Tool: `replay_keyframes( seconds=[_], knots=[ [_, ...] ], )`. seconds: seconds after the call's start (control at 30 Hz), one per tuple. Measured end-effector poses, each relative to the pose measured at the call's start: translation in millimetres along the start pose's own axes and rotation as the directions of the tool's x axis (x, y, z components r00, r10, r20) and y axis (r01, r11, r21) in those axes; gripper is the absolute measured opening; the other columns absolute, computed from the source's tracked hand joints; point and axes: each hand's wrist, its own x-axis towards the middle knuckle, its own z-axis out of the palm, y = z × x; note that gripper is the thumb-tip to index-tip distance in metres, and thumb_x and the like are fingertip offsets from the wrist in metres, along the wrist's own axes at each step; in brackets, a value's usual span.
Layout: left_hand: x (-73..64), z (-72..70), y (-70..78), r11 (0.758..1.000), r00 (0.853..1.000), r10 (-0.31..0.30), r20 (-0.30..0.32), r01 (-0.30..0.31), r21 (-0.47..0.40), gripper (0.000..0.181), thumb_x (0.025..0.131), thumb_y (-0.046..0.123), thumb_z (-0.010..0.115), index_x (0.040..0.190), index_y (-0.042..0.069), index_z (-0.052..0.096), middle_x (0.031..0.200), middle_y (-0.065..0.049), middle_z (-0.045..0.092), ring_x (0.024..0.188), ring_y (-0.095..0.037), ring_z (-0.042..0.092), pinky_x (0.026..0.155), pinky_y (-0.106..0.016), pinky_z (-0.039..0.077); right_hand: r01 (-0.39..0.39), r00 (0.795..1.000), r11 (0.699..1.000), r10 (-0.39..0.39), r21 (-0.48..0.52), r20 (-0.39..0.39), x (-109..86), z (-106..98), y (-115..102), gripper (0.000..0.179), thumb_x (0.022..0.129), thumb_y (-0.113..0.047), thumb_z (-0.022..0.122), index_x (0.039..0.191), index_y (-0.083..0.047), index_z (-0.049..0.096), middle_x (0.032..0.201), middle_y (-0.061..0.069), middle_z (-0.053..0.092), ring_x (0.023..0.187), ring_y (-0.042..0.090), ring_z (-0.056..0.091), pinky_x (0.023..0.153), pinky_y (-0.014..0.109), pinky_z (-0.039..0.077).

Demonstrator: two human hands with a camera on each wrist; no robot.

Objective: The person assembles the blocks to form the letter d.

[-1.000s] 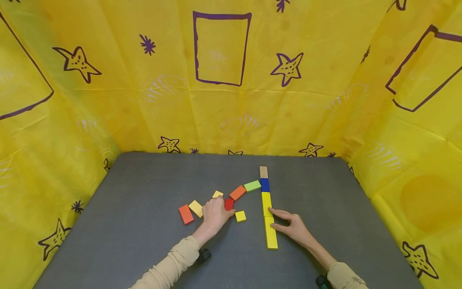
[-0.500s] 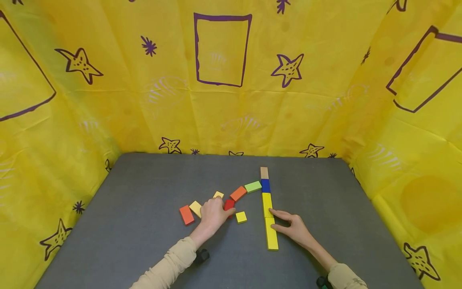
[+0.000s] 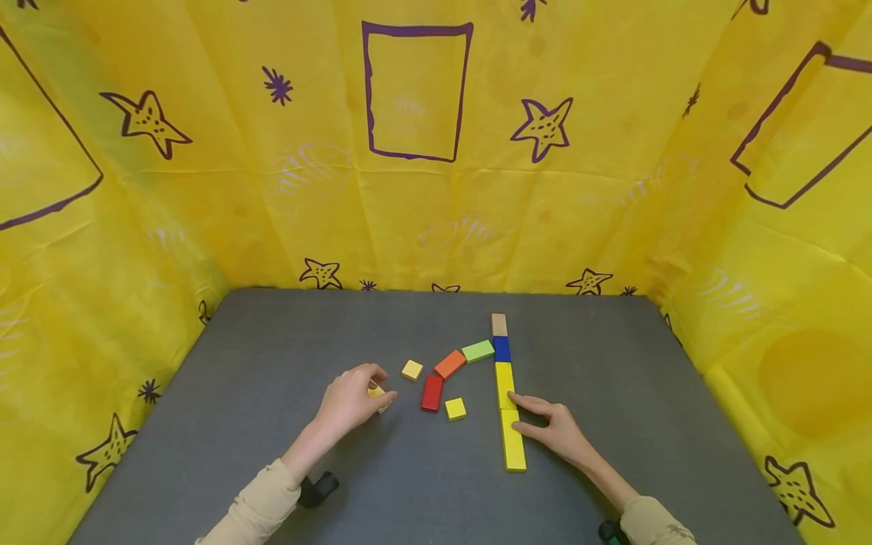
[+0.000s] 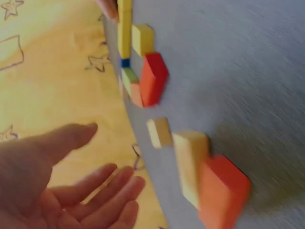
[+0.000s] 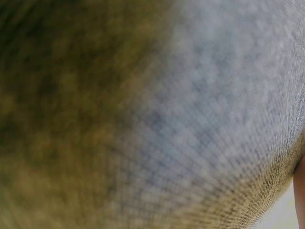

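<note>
My left hand (image 3: 350, 397) hovers over a cream block (image 3: 378, 400) and hides most of it. In the left wrist view its fingers are spread, holding nothing, with an orange-red block (image 4: 224, 191) beside the cream one. A red block (image 3: 432, 393) stands at the lower end of a curve with an orange block (image 3: 450, 365) and a green block (image 3: 478, 351). The right hand (image 3: 559, 431) touches the right side of two long yellow blocks (image 3: 513, 446) with extended fingertips. The right wrist view is mostly blurred fabric.
A blue block (image 3: 501, 349) and a tan block (image 3: 499, 325) continue the yellow line away from me. A small yellow block (image 3: 455, 409) and a small cream block (image 3: 412, 370) lie loose on the dark grey table (image 3: 286, 333). Yellow patterned cloth (image 3: 422, 219) surrounds the table.
My left hand has let go of the red block and moved left, over the cream and orange-red blocks. The red block stays below the orange one. The right hand has stayed in place.
</note>
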Motion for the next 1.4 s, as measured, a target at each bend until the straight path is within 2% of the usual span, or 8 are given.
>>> replay_keyframes(
  seconds=[0.17,0.3,0.4,0.6,0.77,0.9,1.27,1.4],
  knots=[
    [-6.1,2.7,-20.3,0.993,0.993,0.115,-0.031,-0.115,0.021,0.038,0.072,0.027,0.081,0.101,0.006,0.069,0.099,-0.006,0.068,0.079,-0.019,0.062,0.067,-0.034,0.048,-0.005,1.0,1.0,0.005,-0.004,-0.01,-1.3,-1,-1,0.052,0.083,-0.017,0.072,0.131,-0.006,0.057,0.133,0.009,0.059,0.127,0.032,0.05,0.102,0.051,0.039],
    [-6.6,9.1,-32.9,0.976,0.976,0.214,-0.022,-0.213,0.044,0.043,0.071,0.026,0.082,0.107,0.005,0.067,0.104,-0.005,0.066,0.077,-0.014,0.06,0.066,-0.031,0.048,-0.001,1.0,1.0,0.001,-0.007,-0.011,0.7,1,6,0.052,0.083,-0.017,0.071,0.132,-0.006,0.056,0.133,0.009,0.058,0.127,0.032,0.05,0.102,0.052,0.039],
    [-4.2,10.4,-40.5,0.941,0.944,0.33,0.015,-0.33,0.073,0.041,0.073,0.021,0.08,0.108,0.005,0.066,0.106,-0.004,0.066,0.082,-0.015,0.061,0.07,-0.033,0.051,0.003,1.0,1.0,-0.003,-0.007,-0.014,4.5,5,20,0.053,0.083,-0.02,0.072,0.133,-0.01,0.056,0.134,0.007,0.058,0.128,0.031,0.049,0.103,0.051,0.038],
    [5.9,4.4,-46.5,0.837,0.848,0.509,0.147,-0.527,0.144,0.031,0.077,0.01,0.074,0.107,0.008,0.067,0.105,-0.001,0.066,0.089,-0.014,0.063,0.075,-0.033,0.053,0.007,1.0,1.0,-0.007,-0.009,0.0,8.5,5,37,0.055,0.082,-0.032,0.072,0.133,-0.019,0.056,0.135,0.001,0.057,0.129,0.026,0.05,0.103,0.047,0.04],
    [16.1,-0.1,-46.2,0.762,0.785,0.579,0.219,-0.617,0.198,0.027,0.076,0.0,0.07,0.102,0.009,0.07,0.097,0.0,0.068,0.082,-0.013,0.064,0.068,-0.03,0.053,0.011,1.0,1.0,-0.011,-0.002,0.004,8.3,3,36,0.056,0.082,-0.035,0.072,0.133,-0.019,0.056,0.135,0.001,0.057,0.129,0.028,0.05,0.103,0.049,0.039],
    [22.7,-1.9,-46.9,0.727,0.75,0.609,0.258,-0.658,0.198,0.028,0.073,-0.007,0.069,0.097,0.009,0.071,0.09,0.0,0.068,0.076,-0.012,0.062,0.066,-0.029,0.051,0.01,1.0,1.0,-0.01,-0.011,0.001,7.9,3,35,0.056,0.082,-0.036,0.072,0.133,-0.02,0.056,0.135,0.001,0.058,0.129,0.027,0.05,0.103,0.049,0.039],
    [39.0,2.1,-50.0,0.679,0.684,0.642,0.347,-0.717,0.158,0.031,0.067,0.005,0.082,0.096,0.011,0.072,0.091,0.002,0.07,0.083,-0.014,0.064,0.074,-0.032,0.052,0.011,1.0,1.0,-0.011,-0.003,-0.002,8.8,4,38,0.055,0.082,-0.033,0.072,0.133,-0.019,0.056,0.135,0.001,0.057,0.129,0.026,0.05,0.103,0.048,0.039],
    [40.6,5.1,-51.8,0.681,0.682,0.635,0.364,-0.716,0.154,0.029,0.067,0.005,0.081,0.094,0.013,0.073,0.091,0.004,0.07,0.083,-0.012,0.063,0.076,-0.031,0.052,0.007,1.0,1.0,-0.008,-0.011,-0.008,8.3,5,34,0.054,0.083,-0.027,0.072,0.133,-0.017,0.056,0.135,0.002,0.057,0.129,0.027,0.049,0.103,0.049,0.039]
  ],
)
